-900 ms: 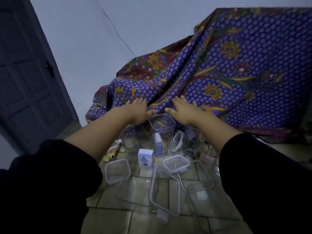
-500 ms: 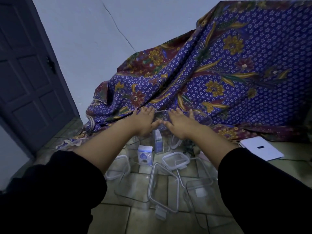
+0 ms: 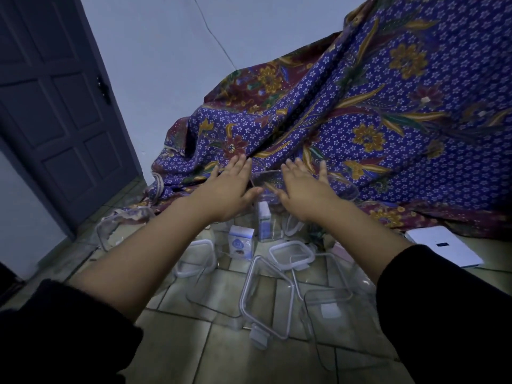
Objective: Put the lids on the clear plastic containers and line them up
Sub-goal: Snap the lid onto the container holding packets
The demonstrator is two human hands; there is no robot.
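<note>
Several clear plastic containers and white-rimmed lids lie scattered on the tiled floor. A large lid [image 3: 267, 297] leans in the middle, with a small lid [image 3: 292, 253] behind it and another lid [image 3: 196, 259] to the left. An open container [image 3: 329, 306] sits at the right. My left hand [image 3: 230, 189] and right hand [image 3: 302, 189] are stretched out palms down, fingers spread, on either side of a tall clear container [image 3: 266, 180]. Neither hand visibly grips it.
Draped blue batik cloth [image 3: 360, 120] fills the back and right. Two small white-blue boxes [image 3: 241, 242] stand under my hands. A flat white device [image 3: 443, 245] lies at the right, another clear container [image 3: 124, 223] at the left, and a dark door [image 3: 55, 106] at the far left.
Both hands have drawn closer together around the tall container. The view has shifted, and the white device has come into sight at the right.
</note>
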